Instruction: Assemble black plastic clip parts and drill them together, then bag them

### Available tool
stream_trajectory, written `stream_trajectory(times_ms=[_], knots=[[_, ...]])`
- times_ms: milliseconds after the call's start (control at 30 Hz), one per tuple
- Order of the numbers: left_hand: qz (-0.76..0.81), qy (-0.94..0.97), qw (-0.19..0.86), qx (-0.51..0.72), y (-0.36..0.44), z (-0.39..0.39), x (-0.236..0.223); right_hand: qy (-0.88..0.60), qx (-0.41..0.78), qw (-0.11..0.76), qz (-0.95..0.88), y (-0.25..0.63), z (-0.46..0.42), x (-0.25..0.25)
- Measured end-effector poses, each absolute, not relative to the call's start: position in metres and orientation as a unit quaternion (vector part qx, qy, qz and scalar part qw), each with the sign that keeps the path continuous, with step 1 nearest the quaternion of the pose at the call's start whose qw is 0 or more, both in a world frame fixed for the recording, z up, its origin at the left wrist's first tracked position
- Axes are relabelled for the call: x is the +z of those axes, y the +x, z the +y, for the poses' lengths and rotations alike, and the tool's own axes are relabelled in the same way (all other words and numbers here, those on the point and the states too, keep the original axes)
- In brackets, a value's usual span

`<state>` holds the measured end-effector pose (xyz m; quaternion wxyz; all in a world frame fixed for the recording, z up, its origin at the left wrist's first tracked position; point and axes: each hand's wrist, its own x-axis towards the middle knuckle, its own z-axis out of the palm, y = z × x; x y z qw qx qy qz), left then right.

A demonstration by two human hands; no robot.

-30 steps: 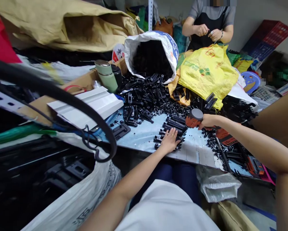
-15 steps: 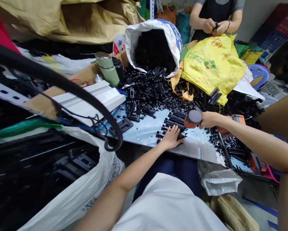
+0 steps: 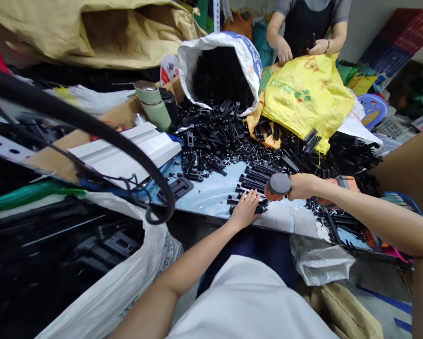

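Note:
My right hand [image 3: 302,186] is wrapped round the handle of an orange and black cordless drill [image 3: 278,186]. The drill's rounded end faces up, over the near end of a row of long black plastic parts [image 3: 257,175]. These lie side by side on the light blue table top [image 3: 211,190]. My left hand [image 3: 245,208] lies with fingers stretched over the nearest parts of that row, pressing on them rather than gripping. The drill's tip is hidden from me.
Behind the row spreads a heap of small black parts [image 3: 218,132], spilling from a white sack [image 3: 185,70]. A yellow bag [image 3: 303,94] lies at the back right, near a co-worker's hands [image 3: 285,52]. Screws [image 3: 317,207] are scattered right. A black curved bar [image 3: 126,150] crosses the left.
The drill and my right hand have shifted slightly left and down, closer to my left hand. The co-worker's hands have moved apart. The whole view has turned a little.

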<state>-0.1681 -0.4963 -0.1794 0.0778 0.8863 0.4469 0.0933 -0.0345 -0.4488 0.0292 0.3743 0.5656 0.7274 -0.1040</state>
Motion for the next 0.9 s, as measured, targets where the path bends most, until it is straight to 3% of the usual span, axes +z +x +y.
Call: stream_trajectory(times_ms=[367,467,600,733,833,900], knots=[[0.446,0.879,0.128,0.107,-0.171,-0.499,-0.174,0.522,-0.155,0.389,0.744,-0.049,-0.460,0.025],[0.440,0.882,0.130,0.104,-0.171,-0.500,-0.176,0.536,-0.137,0.359,0.752,-0.048,-0.478,0.025],[0.445,0.886,0.097,0.082,-0.174,-0.503,-0.181,0.631,-0.221,0.217,0.711,-0.002,-0.512,0.014],[0.434,0.895,0.093,0.047,-0.178,-0.506,-0.180,0.754,-0.338,-0.042,0.562,0.085,-0.543,-0.002],[0.437,0.890,0.127,0.031,-0.169,-0.491,-0.152,0.842,-0.291,-0.199,0.408,0.147,-0.554,-0.005],[0.449,0.880,0.142,0.069,-0.155,-0.461,-0.110,0.883,-0.239,-0.239,0.327,0.178,-0.553,-0.004]])
